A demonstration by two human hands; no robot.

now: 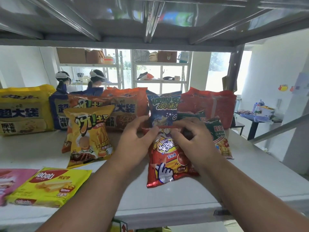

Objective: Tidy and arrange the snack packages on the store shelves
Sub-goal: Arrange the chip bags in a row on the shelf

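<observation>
- Gripping the crinkly red foil snack bag [168, 163] at centre frame, my left hand [136, 139] and right hand [192, 139] pinch its top seam.
- Glossy white shelf [127, 190] beneath.

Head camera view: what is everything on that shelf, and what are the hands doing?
Red corn-snack bag: one, red, front centre, top edge held.
Yellow potato-snack bag: one, yellow, left of centre, upright.
Blue bag: one, dark blue, behind the red bag.
Green-and-red shrimp-stick bags: two, right of the red bag.
Big multipacks: four, yellow, blue, orange, red, back row.
Wafer pack: one, yellow, lying front left.
Pink pack: one, far left edge.
Shelf: white.
Hands: left hand and right hand pinch the red bag's top.
</observation>
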